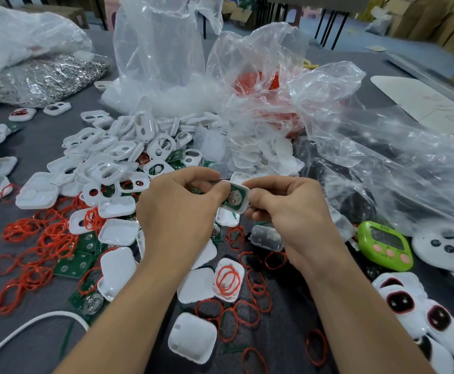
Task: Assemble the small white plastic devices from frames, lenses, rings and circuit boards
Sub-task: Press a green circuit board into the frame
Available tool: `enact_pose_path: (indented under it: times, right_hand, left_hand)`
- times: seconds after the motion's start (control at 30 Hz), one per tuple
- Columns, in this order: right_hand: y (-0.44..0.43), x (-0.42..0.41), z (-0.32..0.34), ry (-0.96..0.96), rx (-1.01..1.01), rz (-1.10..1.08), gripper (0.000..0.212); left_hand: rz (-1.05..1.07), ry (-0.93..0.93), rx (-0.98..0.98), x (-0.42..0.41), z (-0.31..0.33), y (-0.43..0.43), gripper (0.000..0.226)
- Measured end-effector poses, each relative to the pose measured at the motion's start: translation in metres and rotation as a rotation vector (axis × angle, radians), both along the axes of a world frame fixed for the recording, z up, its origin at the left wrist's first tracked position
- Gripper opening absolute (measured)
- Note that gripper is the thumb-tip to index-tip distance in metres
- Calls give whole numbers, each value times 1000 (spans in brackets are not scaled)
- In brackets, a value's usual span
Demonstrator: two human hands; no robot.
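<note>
Both my hands grip one white shell [244,205] with a green circuit board [234,197] sitting in it, raised above the middle of the grey worktop [37,141].

My left hand [178,209] pinches the shell's left edge, thumb against the board, other fingers curled. My right hand [290,209] pinches its right edge between thumb and curled fingers. Right below lie loose white covers [193,337], red rings [39,244] and more green boards [76,263], scattered and overlapping. Beyond my left hand is a heap of white frames [118,147] with oval openings. Crumpled clear plastic bags [166,49] stand behind it. Near my right forearm sit a green timer [385,245] and white finished devices [409,303] with dark lenses ringed in red.
</note>
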State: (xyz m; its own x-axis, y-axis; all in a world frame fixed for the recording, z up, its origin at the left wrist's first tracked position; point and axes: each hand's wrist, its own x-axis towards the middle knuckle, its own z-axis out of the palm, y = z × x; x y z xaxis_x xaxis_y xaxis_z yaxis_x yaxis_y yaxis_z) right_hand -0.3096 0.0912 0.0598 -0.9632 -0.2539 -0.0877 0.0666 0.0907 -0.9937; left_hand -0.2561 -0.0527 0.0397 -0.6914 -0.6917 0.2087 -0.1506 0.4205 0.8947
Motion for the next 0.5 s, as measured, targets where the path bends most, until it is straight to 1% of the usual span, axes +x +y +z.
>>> enact_pose_path:
  times: [0.3,0.43,0.5]
  right_hand:
    - [2,-2,0,-14,-46,3,26]
    - [3,-3,1,-7,-59,11,29]
    - [3,-2,1,-11,-66,15,30]
  left_hand:
    - [-109,8,148,0,-1,1,20]
    - [-277,-7,236,0,2,2,49]
    - [-333,-22,262,0,2,3,52]
